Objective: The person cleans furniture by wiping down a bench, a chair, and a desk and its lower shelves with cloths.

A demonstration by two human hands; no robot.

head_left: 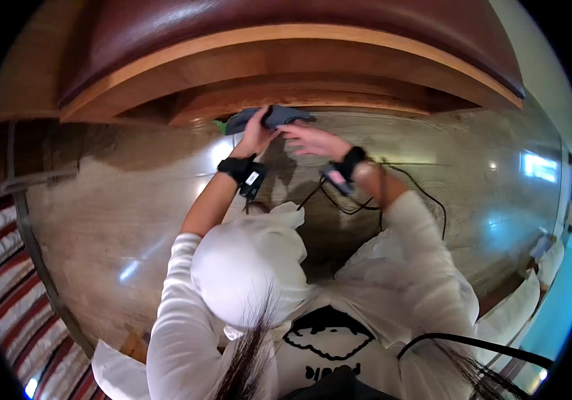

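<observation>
A dark grey-blue cloth (293, 115) with a bit of green at its left end is bunched at the lower edge of the wooden furniture base. My left hand (255, 139) grips its left part, fingers closed around the fabric. Just right of it, my right hand (316, 140) has its fingers stretched out toward the cloth's lower edge. Whether those fingertips touch it I cannot tell. Both wrists wear black straps with small devices.
Above the hands stands a wooden-framed piece of furniture (286, 50) with a dark red padded top. Black cables (433, 197) trail over the shiny wood-look floor (113, 220) by my right arm. Striped fabric (16, 280) lies at the left.
</observation>
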